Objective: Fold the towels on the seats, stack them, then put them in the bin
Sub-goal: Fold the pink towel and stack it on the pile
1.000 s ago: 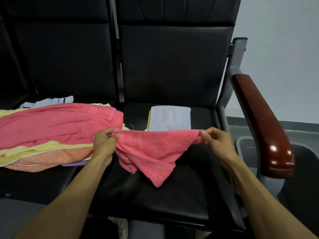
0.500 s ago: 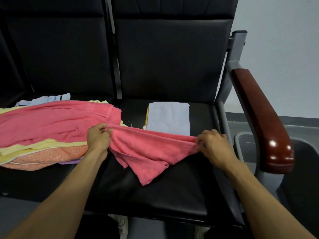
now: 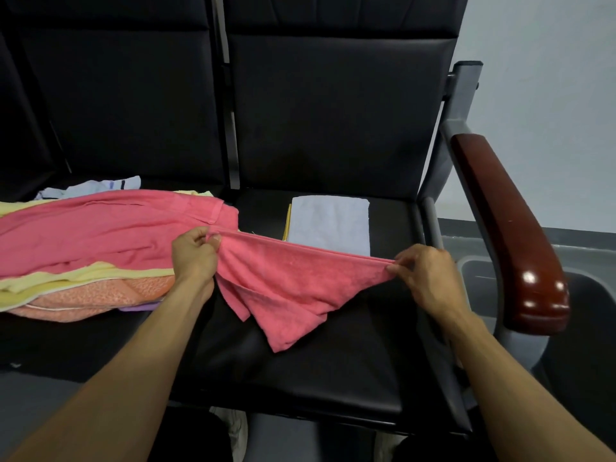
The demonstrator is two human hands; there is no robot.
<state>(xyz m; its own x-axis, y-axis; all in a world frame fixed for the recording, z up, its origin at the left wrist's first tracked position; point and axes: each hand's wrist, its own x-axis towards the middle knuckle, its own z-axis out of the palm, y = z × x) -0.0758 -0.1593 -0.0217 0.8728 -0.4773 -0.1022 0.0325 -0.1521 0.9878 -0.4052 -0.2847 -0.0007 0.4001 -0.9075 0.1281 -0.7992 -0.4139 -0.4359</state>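
A pink towel [image 3: 293,285] hangs stretched above the right black seat [image 3: 316,368]. My left hand [image 3: 195,256] pinches its left corner and my right hand [image 3: 425,278] pinches its right corner, so the top edge runs taut between them. The towel's lower part droops to a point on the seat cushion. Behind it lies a folded stack, a pale lilac towel [image 3: 330,225] on top with a yellow edge showing beneath. On the left seat sits a loose pile of towels [image 3: 90,251], pink on top, then yellow, orange and purple layers.
A grey bin [image 3: 480,271] stands on the floor to the right, partly hidden behind the seat's red-brown armrest [image 3: 506,228]. A white cloth with dark marks [image 3: 96,188] lies behind the pile. The seat backs rise close behind.
My hands have drawn further apart, pulling the pink towel's top edge straight and taut. The hanging part now spreads wider over the seat.
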